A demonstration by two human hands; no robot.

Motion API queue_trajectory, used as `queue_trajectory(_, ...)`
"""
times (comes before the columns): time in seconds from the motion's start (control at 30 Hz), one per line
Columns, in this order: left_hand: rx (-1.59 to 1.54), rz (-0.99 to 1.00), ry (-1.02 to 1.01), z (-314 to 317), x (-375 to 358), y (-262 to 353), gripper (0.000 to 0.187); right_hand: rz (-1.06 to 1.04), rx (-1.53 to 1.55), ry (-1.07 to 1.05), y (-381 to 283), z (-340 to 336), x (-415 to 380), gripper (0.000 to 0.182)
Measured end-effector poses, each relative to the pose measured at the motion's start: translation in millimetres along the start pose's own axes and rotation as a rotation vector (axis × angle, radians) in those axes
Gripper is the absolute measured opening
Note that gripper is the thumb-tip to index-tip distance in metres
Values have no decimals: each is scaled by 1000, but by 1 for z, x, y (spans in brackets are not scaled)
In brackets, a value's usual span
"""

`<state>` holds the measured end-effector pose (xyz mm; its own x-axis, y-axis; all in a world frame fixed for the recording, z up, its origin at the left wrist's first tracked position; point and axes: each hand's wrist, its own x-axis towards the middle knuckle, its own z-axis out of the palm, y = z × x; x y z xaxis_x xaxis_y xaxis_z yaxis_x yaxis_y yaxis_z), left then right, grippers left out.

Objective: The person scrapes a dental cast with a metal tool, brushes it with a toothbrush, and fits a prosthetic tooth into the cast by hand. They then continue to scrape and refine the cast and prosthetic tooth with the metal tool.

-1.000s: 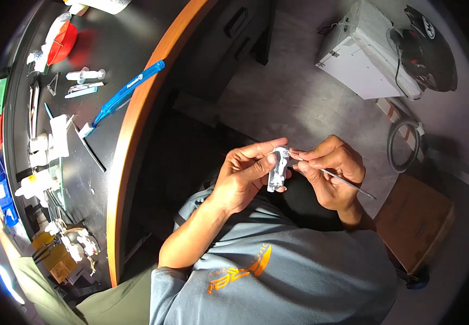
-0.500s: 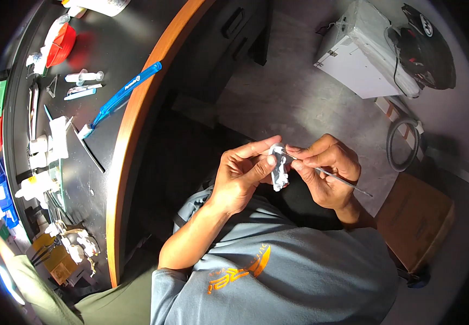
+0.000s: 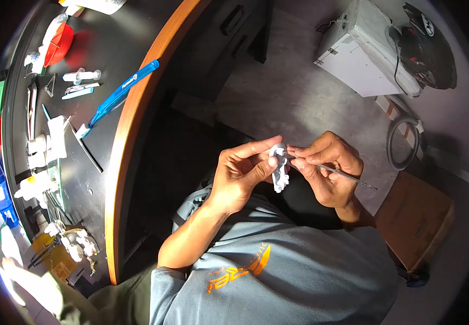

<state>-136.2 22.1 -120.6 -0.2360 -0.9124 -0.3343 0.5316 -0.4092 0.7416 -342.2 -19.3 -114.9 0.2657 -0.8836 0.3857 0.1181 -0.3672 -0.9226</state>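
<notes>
A small white-and-grey piece that looks like a dental cast (image 3: 279, 179) is pinched upright between the thumb and fingers of my left hand (image 3: 240, 176). My right hand (image 3: 332, 170) grips a slim metal dental carver (image 3: 348, 176) like a pen. Its working end meets the upper part of the cast, close to my left thumb; the exact contact is too small to make out. The carver's other end sticks out to the right past my palm. Both hands are held over my lap, in front of my grey shirt.
On the left stands a dark bench with a wooden edge (image 3: 116, 179). A blue toothbrush (image 3: 118, 97), a syringe (image 3: 81, 76), a red bowl (image 3: 59, 44) and a yellow box (image 3: 61, 264) lie there. Another person's sleeve (image 3: 74, 303) shows lower left. A cardboard box (image 3: 416, 222) sits right.
The carver's free end has shifted slightly right and down, along with my right hand. My left hand keeps its hold on the cast. The other person's arm at lower left has moved down.
</notes>
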Motion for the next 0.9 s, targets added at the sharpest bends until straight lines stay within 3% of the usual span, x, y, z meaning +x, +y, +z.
queue_trajectory(0.1, 74, 97, -12, 0, 1, -1, 38, 52, 5, 37, -1, 2, -2, 13)
queue_trajectory(0.3, -124, -64, -2, 4, 3, 5, 34, 94, 28, 84, -2, 5, -2, 14)
queue_trajectory(0.47, -105, -70, -9, -4, 4, -1, 39, 19, -2, 16, 2, 2, 1, 14)
queue_trajectory(0.57, -92, -81, 2, -3, 4, 1, 39, 113, 14, 77, -2, 6, -1, 14)
queue_trajectory(0.9, -199, -138, -2, -5, 7, 1, 38, 88, 13, 72, 1, 7, 0, 13)
